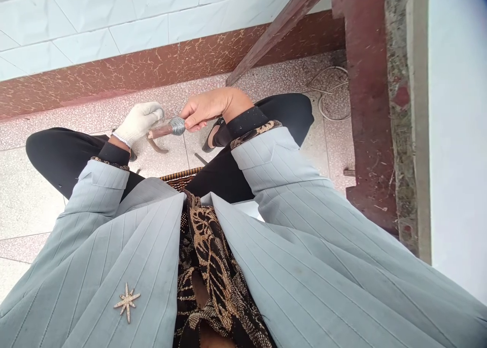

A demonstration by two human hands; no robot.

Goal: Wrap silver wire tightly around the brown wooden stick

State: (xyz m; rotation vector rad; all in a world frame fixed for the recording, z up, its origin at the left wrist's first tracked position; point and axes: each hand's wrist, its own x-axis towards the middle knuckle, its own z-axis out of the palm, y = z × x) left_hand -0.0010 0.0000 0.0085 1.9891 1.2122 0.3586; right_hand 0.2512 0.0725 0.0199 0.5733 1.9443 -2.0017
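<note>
Between my knees my right hand (208, 108) is closed around a brown wooden stick (160, 131). Silver-grey wire (177, 126) is wound in a thick band around the stick, just beyond my fingertips. My left hand (140, 122), in a white knitted glove, is closed beside the stick's free end, to the left of the wire band. What its fingers hold is too small to make out. Below the gloved hand a curved brownish piece (157, 146) shows against the floor; whether it joins the stick cannot be told.
Woven wicker (180, 178) shows between my legs. A wooden post (274, 36) slants down to the tiled floor (30, 196). To the right stand a dark red wooden frame (369, 99) and a loose pale cord (331, 92). A tiled wall (114, 13) runs along the front.
</note>
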